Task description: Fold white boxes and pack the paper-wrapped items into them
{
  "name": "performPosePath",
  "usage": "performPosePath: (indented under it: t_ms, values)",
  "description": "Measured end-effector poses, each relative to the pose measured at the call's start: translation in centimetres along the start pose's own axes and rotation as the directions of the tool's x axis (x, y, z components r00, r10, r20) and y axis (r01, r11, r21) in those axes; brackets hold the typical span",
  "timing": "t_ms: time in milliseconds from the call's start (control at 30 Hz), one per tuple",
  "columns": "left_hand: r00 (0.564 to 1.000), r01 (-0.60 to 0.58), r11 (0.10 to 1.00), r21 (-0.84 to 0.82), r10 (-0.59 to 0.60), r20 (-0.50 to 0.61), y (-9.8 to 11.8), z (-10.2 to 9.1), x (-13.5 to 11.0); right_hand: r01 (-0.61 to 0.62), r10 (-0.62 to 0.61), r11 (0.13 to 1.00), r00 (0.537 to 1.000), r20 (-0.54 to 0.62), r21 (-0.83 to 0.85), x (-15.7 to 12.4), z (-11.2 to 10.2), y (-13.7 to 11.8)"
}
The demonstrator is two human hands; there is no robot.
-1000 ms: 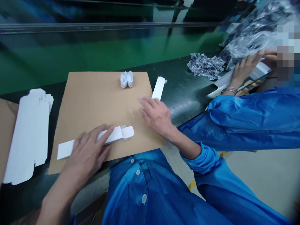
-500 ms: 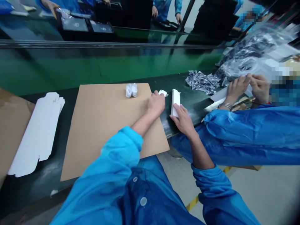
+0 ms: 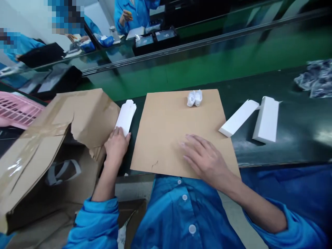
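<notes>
My left hand (image 3: 116, 146) rests on the near end of a stack of flat white carton blanks (image 3: 126, 115), fingers curled over it, beside a torn cardboard box (image 3: 46, 138). My right hand (image 3: 204, 159) lies flat and open on a brown cardboard sheet (image 3: 168, 128), holding nothing. Two folded white boxes (image 3: 238, 117) (image 3: 267, 119) lie on the dark belt to the right of the sheet. A small white crumpled bundle (image 3: 194, 98) sits at the sheet's far edge.
A green conveyor (image 3: 207, 65) runs behind the dark belt. Crinkled plastic bags (image 3: 315, 79) lie at the far right. A pink basket (image 3: 15, 109) is at the left. People in blue coats (image 3: 135, 12) work at black trays across the line.
My view has swung left. My left hand left the folded boxes and moved to the stack of blanks. My right hand came back onto the cardboard sheet. Two folded boxes now lie on the belt.
</notes>
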State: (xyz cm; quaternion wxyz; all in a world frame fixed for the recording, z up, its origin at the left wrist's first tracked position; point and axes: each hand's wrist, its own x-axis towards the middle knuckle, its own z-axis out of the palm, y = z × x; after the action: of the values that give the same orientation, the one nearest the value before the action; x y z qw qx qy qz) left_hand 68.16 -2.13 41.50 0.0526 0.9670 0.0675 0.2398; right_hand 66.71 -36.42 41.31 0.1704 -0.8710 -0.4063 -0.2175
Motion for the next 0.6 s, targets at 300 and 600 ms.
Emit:
performPosePath:
  t_ms: [300, 600]
  values:
    - [0.992, 0.006, 0.998, 0.069, 0.003, -0.126, 5.3, -2.1, -3.4, -0.444, 0.282, 0.517, 0.895, 0.344, 0.732, 6.1, 1.6, -4.8]
    - [0.996, 0.045, 0.699, -0.713, -0.086, -0.021, 10.5, -6.1, -6.2, -0.473, -0.005, 0.521, 0.830, 0.557, 0.710, 5.7, -2.7, 2.5]
